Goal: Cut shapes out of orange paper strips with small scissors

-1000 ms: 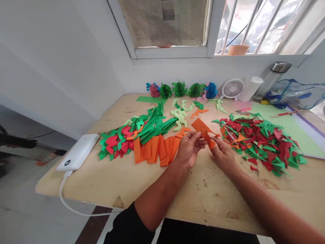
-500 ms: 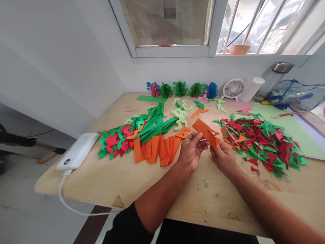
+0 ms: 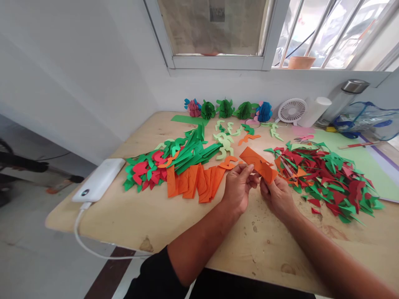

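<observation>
A folded piece of orange paper point(image 3: 256, 161) with curved outlines drawn on it is held above the table between my two hands. My left hand point(image 3: 239, 187) pinches its lower left edge with thumb and fingers. At the paper's lower right end, my right hand point(image 3: 278, 195) is closed on it, thumb on top; its curled fingertips are partly hidden. Left of my left hand lies a fanned row of orange paper strips point(image 3: 190, 182). Behind them are green paper strips point(image 3: 195, 149) and a heap of green and red cut shapes point(image 3: 146, 170).
Red and green paper scraps point(image 3: 333, 182) are piled to the right. A white power bank point(image 3: 98, 180) with a cable sits at the left edge. Along the wall stand paper honeycomb figures point(image 3: 225, 109), a small fan point(image 3: 292, 111) and a bottle point(image 3: 344, 99). Pink-handled scissors point(image 3: 304, 138) lie behind the scraps.
The whole view has shifted slightly, so things appear a little further right. Both hands keep hold of the orange paper, which is tilted slightly differently.
</observation>
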Demonstrator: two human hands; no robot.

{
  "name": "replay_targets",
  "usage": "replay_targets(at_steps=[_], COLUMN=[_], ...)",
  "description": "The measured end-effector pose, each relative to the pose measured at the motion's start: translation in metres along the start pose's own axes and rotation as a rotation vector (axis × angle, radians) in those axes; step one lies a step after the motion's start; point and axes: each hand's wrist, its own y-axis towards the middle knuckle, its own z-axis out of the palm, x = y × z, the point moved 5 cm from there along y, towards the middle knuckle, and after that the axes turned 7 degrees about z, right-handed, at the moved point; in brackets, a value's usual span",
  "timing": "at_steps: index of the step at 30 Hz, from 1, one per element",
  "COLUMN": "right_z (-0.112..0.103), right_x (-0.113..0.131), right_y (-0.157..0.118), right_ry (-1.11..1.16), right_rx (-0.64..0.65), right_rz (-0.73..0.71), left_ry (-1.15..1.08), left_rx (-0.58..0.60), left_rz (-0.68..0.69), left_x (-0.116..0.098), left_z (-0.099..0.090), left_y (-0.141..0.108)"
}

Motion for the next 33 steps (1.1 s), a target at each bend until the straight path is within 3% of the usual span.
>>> replay_targets(at_steps=[21,33], right_z=[0.0021,-0.0003], right_x=[0.0057,0.0035], right_y=[-0.0013,-0.0016], right_ry=[0.136,0.099], right_rx=[-0.004,-0.05], right_rz=[-0.008,-0.008], left_ry=[0.022,0.022], left_rx=[0.041,0.051], left_rz=[-0.003,-0.01], left_x=[-0.0009,-0.0008], left_z=[0.0029,0.0032], left_y=[0.0015,0.0027])
